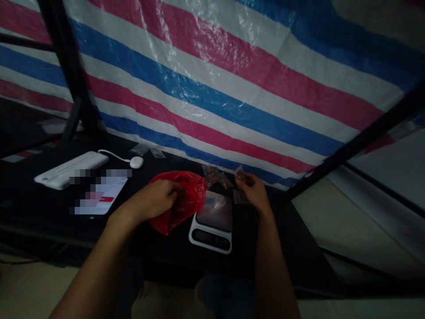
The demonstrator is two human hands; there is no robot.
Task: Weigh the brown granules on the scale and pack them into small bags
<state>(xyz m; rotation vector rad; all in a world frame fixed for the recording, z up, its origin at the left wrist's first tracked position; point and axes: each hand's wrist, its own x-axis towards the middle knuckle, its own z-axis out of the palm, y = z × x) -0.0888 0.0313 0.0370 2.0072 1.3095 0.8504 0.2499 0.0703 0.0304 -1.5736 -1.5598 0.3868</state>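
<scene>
Plastic bag (195,195), red, the only one, sits at ten o'clock from the digital scale (210,235), our left hand (154,200) closed in its mouth. Our right hand (255,192), well apart, pinches one small clear packet (241,176) at two o'clock. Behind the scale lie more brown-filled packets (215,179), too jumbled to count, outside the bag; two clear sachets (141,149) lie at eleven o'clock on the black bench (166,248)

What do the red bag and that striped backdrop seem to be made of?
The red bag looks like thin glossy plastic film, creased and shiny. The striped backdrop looks like woven plastic tarpaulin, with sheen along its folds; the exact plastic can't be told.
</scene>
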